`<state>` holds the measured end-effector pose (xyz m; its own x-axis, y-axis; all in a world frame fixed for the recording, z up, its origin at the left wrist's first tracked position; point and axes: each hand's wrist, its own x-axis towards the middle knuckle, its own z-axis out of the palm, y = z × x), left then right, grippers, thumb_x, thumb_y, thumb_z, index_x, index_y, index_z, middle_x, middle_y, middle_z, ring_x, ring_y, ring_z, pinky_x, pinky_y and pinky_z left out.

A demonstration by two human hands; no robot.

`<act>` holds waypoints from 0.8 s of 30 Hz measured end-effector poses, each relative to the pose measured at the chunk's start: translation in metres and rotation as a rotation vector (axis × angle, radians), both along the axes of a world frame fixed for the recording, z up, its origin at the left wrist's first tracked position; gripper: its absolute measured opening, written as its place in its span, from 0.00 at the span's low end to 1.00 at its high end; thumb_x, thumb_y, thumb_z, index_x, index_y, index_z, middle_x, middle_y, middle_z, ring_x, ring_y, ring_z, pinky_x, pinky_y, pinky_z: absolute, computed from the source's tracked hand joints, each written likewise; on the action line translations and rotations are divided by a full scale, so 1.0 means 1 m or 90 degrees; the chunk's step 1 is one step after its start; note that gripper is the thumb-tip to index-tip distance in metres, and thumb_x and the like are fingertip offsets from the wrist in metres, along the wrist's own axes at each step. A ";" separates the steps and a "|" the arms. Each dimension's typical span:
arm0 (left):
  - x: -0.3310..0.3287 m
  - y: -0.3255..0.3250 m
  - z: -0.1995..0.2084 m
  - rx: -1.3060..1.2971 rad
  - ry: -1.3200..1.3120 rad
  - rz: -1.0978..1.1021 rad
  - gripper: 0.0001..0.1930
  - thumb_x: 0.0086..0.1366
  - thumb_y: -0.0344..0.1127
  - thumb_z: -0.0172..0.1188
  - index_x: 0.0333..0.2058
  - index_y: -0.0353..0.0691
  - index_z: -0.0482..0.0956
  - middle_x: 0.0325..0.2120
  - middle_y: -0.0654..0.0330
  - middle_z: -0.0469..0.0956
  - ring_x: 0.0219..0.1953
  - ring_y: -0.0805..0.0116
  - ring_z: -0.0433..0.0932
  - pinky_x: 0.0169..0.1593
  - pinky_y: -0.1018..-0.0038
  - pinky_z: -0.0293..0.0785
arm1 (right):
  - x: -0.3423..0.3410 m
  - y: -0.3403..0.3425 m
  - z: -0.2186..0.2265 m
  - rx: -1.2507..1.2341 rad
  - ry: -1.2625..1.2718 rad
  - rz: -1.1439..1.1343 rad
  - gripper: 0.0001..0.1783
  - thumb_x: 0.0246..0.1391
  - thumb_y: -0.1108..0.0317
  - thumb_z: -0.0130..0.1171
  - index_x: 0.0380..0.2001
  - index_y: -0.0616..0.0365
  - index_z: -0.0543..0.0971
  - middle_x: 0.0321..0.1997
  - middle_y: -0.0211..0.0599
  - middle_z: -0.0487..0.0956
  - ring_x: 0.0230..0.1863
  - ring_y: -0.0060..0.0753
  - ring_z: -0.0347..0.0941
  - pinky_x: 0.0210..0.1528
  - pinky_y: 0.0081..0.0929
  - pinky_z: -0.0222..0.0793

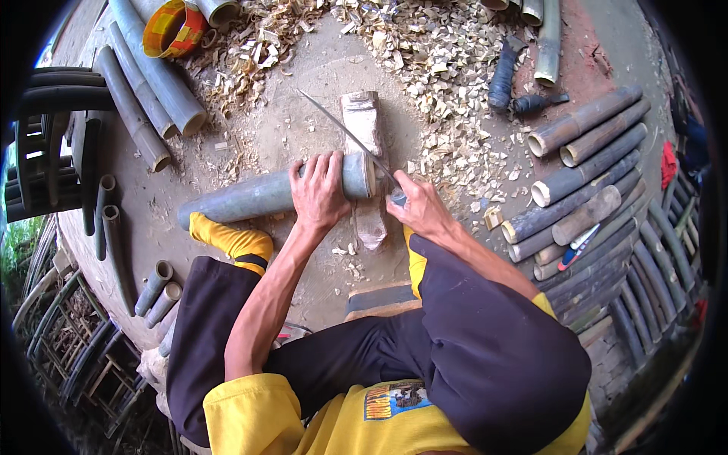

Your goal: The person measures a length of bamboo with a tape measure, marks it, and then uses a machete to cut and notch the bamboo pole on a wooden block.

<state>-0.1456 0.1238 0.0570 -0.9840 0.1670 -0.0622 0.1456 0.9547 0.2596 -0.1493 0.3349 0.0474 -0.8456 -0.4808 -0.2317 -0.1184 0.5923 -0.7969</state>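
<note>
A thick grey-green bamboo tube (246, 196) lies across the ground in front of me, its right end resting over a pale, worn wooden block (361, 121). My left hand (320, 191) grips the tube from above near that end, fingers curled over its far side. In my right hand (422, 205), closed around a handle that shows only in part, is a long-bladed knife (341, 127). Its thin blade slants up and to the left, passing over the block just beyond the tube's cut end. Whether the blade touches the tube I cannot tell. My foot in a yellow sock (231, 239) is against the tube's left part.
Wood chips (447, 83) cover the ground ahead. Cut bamboo tubes (591, 144) lie in rows at right; others (148, 83) lie far left, near an orange-yellow ring (174, 29). A dark-handled tool (502, 76) lies far right, and a red-blue knife (578, 246) rests on the right-hand pile.
</note>
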 end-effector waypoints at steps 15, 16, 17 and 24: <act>0.008 0.002 0.000 0.003 -0.022 0.003 0.41 0.28 0.36 0.71 0.49 0.44 0.69 0.44 0.60 0.74 0.49 0.62 0.72 0.56 0.59 0.59 | 0.004 -0.007 0.026 -0.113 0.110 -0.066 0.19 0.45 0.71 0.62 0.40 0.67 0.69 0.21 0.54 0.76 0.24 0.54 0.77 0.26 0.37 0.76; 0.002 0.002 0.001 0.013 -0.015 0.001 0.41 0.28 0.35 0.71 0.49 0.44 0.69 0.45 0.60 0.74 0.50 0.62 0.72 0.56 0.59 0.59 | -0.001 -0.007 0.014 -0.095 0.103 -0.058 0.19 0.45 0.71 0.62 0.39 0.68 0.70 0.21 0.53 0.77 0.23 0.54 0.77 0.26 0.37 0.76; 0.000 0.004 0.002 0.014 -0.008 -0.002 0.41 0.28 0.35 0.71 0.49 0.44 0.69 0.45 0.60 0.74 0.50 0.62 0.72 0.56 0.59 0.59 | -0.002 0.000 -0.008 -0.024 0.000 -0.018 0.19 0.45 0.71 0.62 0.40 0.67 0.70 0.22 0.52 0.77 0.22 0.53 0.77 0.25 0.36 0.76; 0.009 0.001 0.000 -0.004 -0.027 0.006 0.41 0.29 0.36 0.70 0.50 0.44 0.69 0.45 0.60 0.74 0.51 0.63 0.71 0.57 0.59 0.58 | 0.001 -0.010 0.040 -0.176 0.182 -0.104 0.15 0.47 0.70 0.62 0.37 0.65 0.70 0.25 0.53 0.76 0.24 0.49 0.77 0.23 0.36 0.73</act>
<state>-0.1368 0.1246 0.0566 -0.9820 0.1566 -0.1053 0.1248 0.9575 0.2601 -0.1486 0.3250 0.0869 -0.9272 -0.3468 0.1420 -0.2802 0.3902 -0.8771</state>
